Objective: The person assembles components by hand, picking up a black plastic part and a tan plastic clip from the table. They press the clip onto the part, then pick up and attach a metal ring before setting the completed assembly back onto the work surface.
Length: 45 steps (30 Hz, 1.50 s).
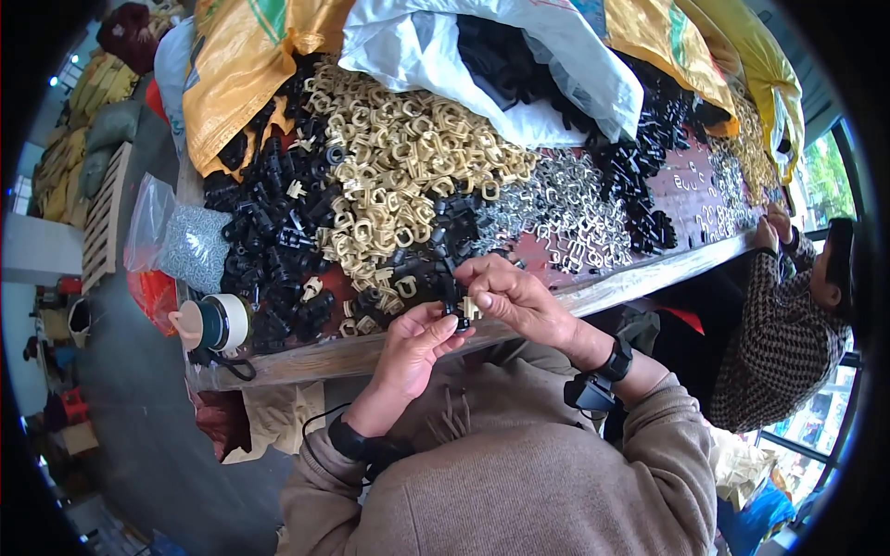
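Observation:
In front of my chest, past the table's near edge, both hands meet around a small black plastic fitting (451,298). My left hand (414,350) is closed, its thumb and fingers pinching the fitting's lower end. From the right, my right hand (521,298) pinches a beige plastic clip (470,309) against the fitting's side. Whether the clip is fully seated on it I cannot tell. Just beyond my hands lies a heap of beige clips (399,139). Black fittings (278,227) are piled to its left, and small shiny metal clips (586,211) are spread to its right.
A white sack (417,46) and orange sacks (227,83) line the table's far side. At left stand a clear bag of small grey pieces (193,248) and a lidded cup (225,322). The wooden table edge (306,364) runs before me. A co-worker's hands (775,228) are at far right.

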Each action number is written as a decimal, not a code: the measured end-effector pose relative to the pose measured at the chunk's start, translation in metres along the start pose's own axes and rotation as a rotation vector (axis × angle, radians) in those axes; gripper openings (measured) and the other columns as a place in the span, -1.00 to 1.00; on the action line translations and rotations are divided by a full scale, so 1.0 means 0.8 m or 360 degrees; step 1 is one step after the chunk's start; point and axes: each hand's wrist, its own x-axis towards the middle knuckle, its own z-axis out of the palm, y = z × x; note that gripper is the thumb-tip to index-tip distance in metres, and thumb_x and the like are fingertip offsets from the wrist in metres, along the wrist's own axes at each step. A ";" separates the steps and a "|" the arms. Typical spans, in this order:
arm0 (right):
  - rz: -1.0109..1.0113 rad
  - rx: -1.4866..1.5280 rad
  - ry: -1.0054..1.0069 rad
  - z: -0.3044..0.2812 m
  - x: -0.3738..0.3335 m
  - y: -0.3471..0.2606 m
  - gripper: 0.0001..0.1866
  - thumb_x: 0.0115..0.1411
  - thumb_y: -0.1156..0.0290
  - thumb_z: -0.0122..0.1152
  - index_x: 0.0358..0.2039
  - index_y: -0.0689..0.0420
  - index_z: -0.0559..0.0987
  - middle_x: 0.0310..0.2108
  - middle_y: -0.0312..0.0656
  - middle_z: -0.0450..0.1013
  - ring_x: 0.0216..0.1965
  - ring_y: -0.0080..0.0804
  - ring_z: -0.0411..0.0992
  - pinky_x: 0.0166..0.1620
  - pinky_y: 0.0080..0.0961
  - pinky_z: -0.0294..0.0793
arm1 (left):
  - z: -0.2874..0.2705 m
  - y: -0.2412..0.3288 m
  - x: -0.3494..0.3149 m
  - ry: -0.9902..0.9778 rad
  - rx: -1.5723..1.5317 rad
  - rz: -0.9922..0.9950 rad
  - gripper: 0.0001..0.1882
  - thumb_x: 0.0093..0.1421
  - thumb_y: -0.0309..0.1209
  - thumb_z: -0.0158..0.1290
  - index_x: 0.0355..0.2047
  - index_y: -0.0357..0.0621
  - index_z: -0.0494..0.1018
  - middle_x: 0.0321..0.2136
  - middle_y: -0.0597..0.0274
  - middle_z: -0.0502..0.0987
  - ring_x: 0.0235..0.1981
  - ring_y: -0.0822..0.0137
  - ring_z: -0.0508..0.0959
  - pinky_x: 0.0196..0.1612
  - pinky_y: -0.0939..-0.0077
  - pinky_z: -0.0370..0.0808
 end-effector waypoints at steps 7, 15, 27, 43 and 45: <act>0.0027 -0.0092 0.0006 -0.005 -0.001 0.001 -0.76 0.14 0.27 -0.04 -0.44 0.21 0.44 -0.14 -0.11 0.21 -0.13 -0.44 0.18 -0.09 -0.47 0.18 | 0.001 -0.007 0.008 -0.0065 -0.0001 -0.0045 -0.77 0.08 -0.39 -0.01 -0.28 -0.25 0.34 -0.36 0.11 0.47 -0.35 0.28 0.51 -0.31 0.62 0.46; 0.0205 0.0192 -0.0044 0.000 0.009 0.010 -0.75 0.13 0.27 -0.02 -0.46 0.22 0.44 -0.13 -0.12 0.19 -0.13 -0.46 0.17 -0.08 -0.50 0.16 | -0.015 -0.005 0.014 -0.0101 -0.0046 -0.0086 -0.74 0.08 -0.36 0.00 -0.26 -0.26 0.35 -0.37 0.10 0.47 -0.36 0.30 0.51 -0.31 0.61 0.47; 0.0045 -0.0171 0.0064 0.020 -0.011 -0.013 -0.83 0.10 0.33 0.02 -0.44 0.18 0.39 -0.14 -0.15 0.21 -0.14 -0.43 0.19 -0.08 -0.49 0.13 | -0.003 -0.008 -0.011 -0.0120 -0.0069 -0.0057 -0.76 0.08 -0.34 0.00 -0.29 -0.23 0.37 -0.41 0.17 0.48 -0.38 0.31 0.52 -0.34 0.62 0.48; 0.0380 0.0194 0.0145 0.030 -0.011 0.015 -0.87 0.08 0.37 0.07 -0.44 0.13 0.36 -0.19 -0.26 0.20 -0.21 -0.57 0.14 -0.15 -0.57 0.15 | -0.009 -0.008 0.004 -0.0051 -0.0209 -0.0211 -0.80 0.05 -0.34 0.04 -0.37 -0.22 0.42 -0.46 0.28 0.46 -0.46 0.41 0.51 -0.39 0.72 0.45; 0.0370 0.0187 0.0178 0.030 -0.007 0.010 -0.86 0.08 0.36 0.08 -0.45 0.13 0.37 -0.19 -0.27 0.20 -0.22 -0.58 0.14 -0.17 -0.58 0.16 | -0.007 -0.007 0.005 -0.0036 -0.0129 -0.0272 -0.81 0.05 -0.35 0.03 -0.38 -0.21 0.41 -0.45 0.25 0.47 -0.44 0.39 0.51 -0.36 0.67 0.45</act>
